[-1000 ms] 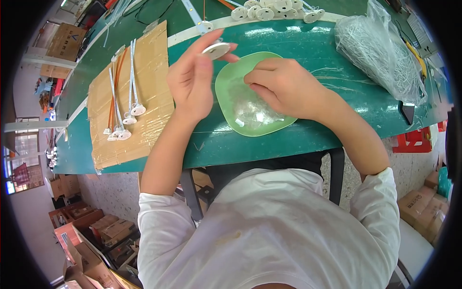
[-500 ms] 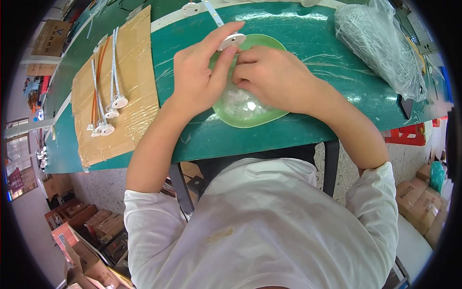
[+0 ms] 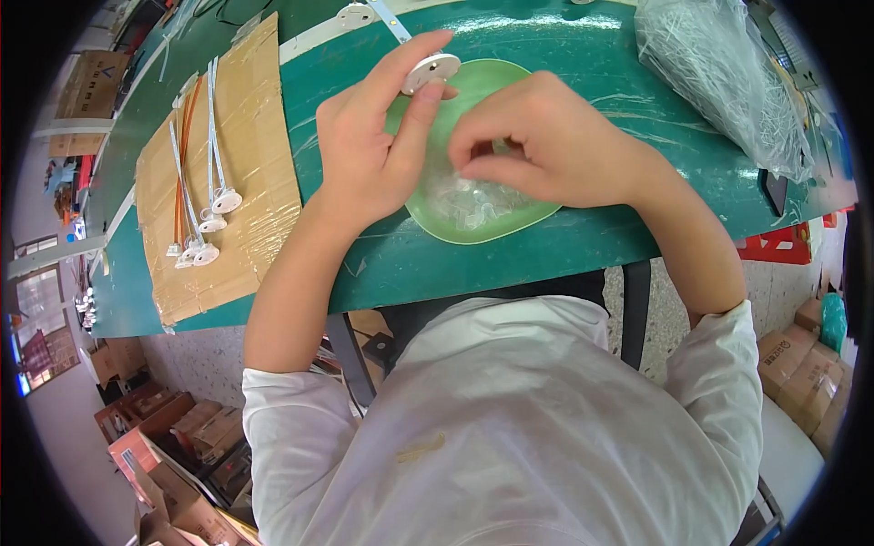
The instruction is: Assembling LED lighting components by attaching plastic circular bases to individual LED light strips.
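My left hand [image 3: 369, 150] grips a round white end cap [image 3: 431, 69] between thumb and fingers. A pale LED strip [image 3: 390, 20] runs away from that cap toward the far side. Below lies a green dish [image 3: 482, 234] holding small clear plastic pieces [image 3: 475, 207]. Over the dish, my right hand [image 3: 560, 141] is closed in a pinch, thumb and forefinger together just above the pieces. Whatever sits between those fingertips is too small to name. The two hands are apart.
At left on the green table [image 3: 410, 273], a cardboard sheet [image 3: 259, 155] carries several strips with white end caps [image 3: 226, 200] and orange wires. A clear bag [image 3: 719, 82] of thin white sticks rests at far right, near a dark flat object [image 3: 772, 191]. Another white disc [image 3: 355, 15] lies beyond my left hand.
My right hand has drawn back from the white end cap to the right, and its pinch now hangs over the clear pieces. The left hand still holds the cap, shifted slightly left.
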{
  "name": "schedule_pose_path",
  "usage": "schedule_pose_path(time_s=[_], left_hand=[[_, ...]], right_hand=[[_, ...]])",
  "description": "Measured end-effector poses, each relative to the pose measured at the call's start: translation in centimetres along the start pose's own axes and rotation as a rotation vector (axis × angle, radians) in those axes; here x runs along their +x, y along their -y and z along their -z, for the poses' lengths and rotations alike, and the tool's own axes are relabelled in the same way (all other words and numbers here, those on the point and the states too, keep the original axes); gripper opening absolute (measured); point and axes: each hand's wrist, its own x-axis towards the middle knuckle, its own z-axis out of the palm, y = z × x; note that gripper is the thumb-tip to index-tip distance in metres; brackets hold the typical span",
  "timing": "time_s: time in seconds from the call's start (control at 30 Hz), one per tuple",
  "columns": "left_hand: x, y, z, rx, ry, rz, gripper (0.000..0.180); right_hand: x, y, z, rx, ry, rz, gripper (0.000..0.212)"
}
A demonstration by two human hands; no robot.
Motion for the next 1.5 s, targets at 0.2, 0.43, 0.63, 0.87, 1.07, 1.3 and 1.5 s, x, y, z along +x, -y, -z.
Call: schedule_pose_path(time_s=[0.2,0.43,0.63,0.87,1.07,1.3,1.5], left_hand=[[-0.2,-0.5,1.1,0.009,0.047,0.044,0.039],[-0.2,-1.6,0.8,-0.302,-0.063,0.217,0.041],[-0.6,-1.4,1.2,-0.266,-0.111,0.110,0.042],[-0.2,-2.2,0.6,-0.353,-0.154,0.120,0.038],[-0.5,-2.9,0.8,-0.281,-0.169,0.071,0.041],[-0.3,-2.9,0.6,-0.324,-0.144,0.045,0.042],[-0.5,-3.5,0.6,-0.292,-0.132,0.091,0.038]], right_hand=[[0.5,0.3,-0.4,0.538,-0.338,-0.148,0.004],[0.3,-0.2,-0.6,0.523,-0.439,-0.199,0.011],[0.7,0.4,0.0,0.431,-0.548,0.066,0.013],[0.4,1.3,0.0,-0.500,-0.848,0.230,0.013],[0.2,2.3,2.3,-0.908,-0.569,0.573,0.024],[0.8,0.1,-0.1,-0.687,-0.797,0.554,0.017],[0.6,1.4,-0.3,-0.411,-0.823,0.336,0.016]])
